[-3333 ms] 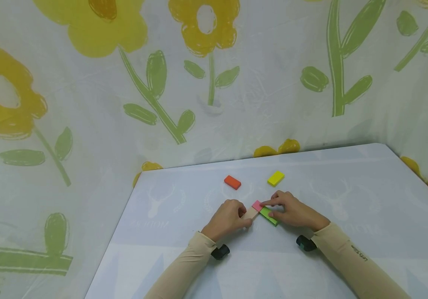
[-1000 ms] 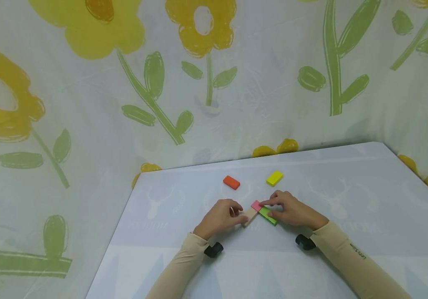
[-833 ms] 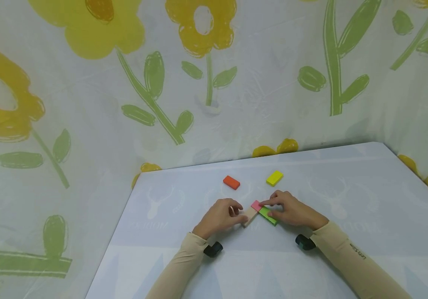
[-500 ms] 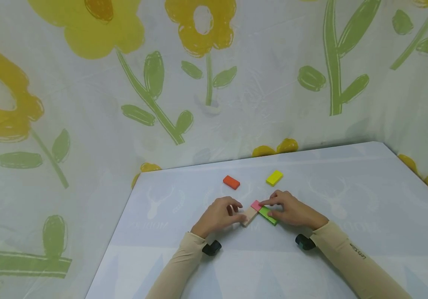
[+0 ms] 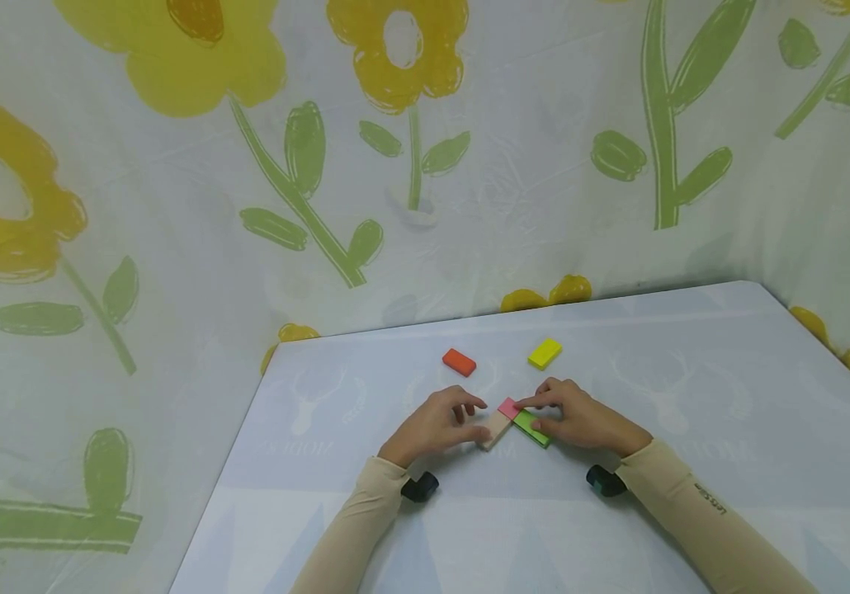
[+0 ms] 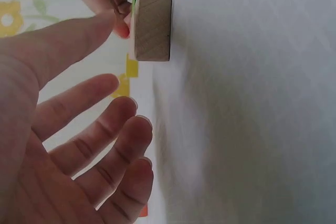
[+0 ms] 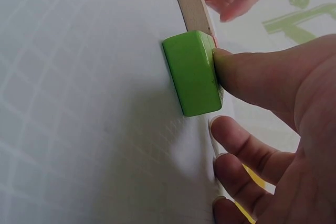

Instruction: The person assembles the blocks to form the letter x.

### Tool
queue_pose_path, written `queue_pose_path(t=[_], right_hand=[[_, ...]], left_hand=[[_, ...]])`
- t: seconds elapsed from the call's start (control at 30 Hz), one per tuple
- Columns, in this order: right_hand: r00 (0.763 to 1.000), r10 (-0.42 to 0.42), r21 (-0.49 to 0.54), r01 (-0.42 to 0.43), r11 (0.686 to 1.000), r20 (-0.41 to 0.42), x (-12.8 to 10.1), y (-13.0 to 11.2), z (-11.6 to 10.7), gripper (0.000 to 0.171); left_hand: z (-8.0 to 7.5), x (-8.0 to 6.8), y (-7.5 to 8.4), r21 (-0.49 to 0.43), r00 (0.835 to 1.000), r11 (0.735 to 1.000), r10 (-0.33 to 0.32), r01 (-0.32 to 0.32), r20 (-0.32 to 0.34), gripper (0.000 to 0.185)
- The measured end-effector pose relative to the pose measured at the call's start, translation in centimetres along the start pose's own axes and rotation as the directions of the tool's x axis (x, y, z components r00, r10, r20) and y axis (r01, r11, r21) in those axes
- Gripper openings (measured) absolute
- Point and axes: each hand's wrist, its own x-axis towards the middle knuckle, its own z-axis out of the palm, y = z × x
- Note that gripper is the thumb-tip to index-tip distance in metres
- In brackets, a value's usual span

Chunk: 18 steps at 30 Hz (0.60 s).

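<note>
In the head view a pale wooden block (image 5: 496, 431) and a green block (image 5: 532, 429) lie flat on the table, meeting at an angle by a pink square (image 5: 509, 408). My left hand (image 5: 434, 426) is left of the wooden block, thumb at its near end and the other fingers apart from it. In the left wrist view those fingers are loosely bent with nothing in them; whether the thumb touches the block (image 6: 153, 29) is unclear. My right hand (image 5: 581, 418) rests its index fingertip at the pink square and its thumb on the green block (image 7: 192, 73).
Behind the hands lie an orange-red block (image 5: 459, 362) and a yellow block (image 5: 545, 354), apart from each other. The pale printed table (image 5: 692, 495) ends at the back against a flowered cloth (image 5: 514, 165). Both wrists carry a small black camera (image 5: 420, 487).
My left hand has drawn back a little leftward from the wooden block, its fingers spreading and uncovering more of it. The right hand and the blocks keep their places.
</note>
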Motion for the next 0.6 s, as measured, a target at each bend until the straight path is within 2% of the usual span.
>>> queue_pose_path(t=[0.17, 0.37, 0.6], right_hand=[[1.0, 0.002, -0.004, -0.002, 1.0, 0.0, -0.02, -0.12, 0.0, 0.036], [1.0, -0.011, -0.008, 0.011, 1.0, -0.003, -0.1, -0.12, -0.05, 0.037], [0.999, -0.036, -0.001, 0.036, 0.999, -0.01, -0.13, 0.14, -0.04, 0.037]], left_hand=[[0.12, 0.27, -0.29, 0.016, 0.999, 1.0, 0.011, -0.012, 0.031, 0.047], [0.37, 0.44, -0.67, 0.023, 0.998, 0.998, 0.056, -0.057, 0.043, 0.047], [0.54, 0.54, -0.76, 0.021, 0.997, 0.997, 0.066, -0.068, 0.049, 0.047]])
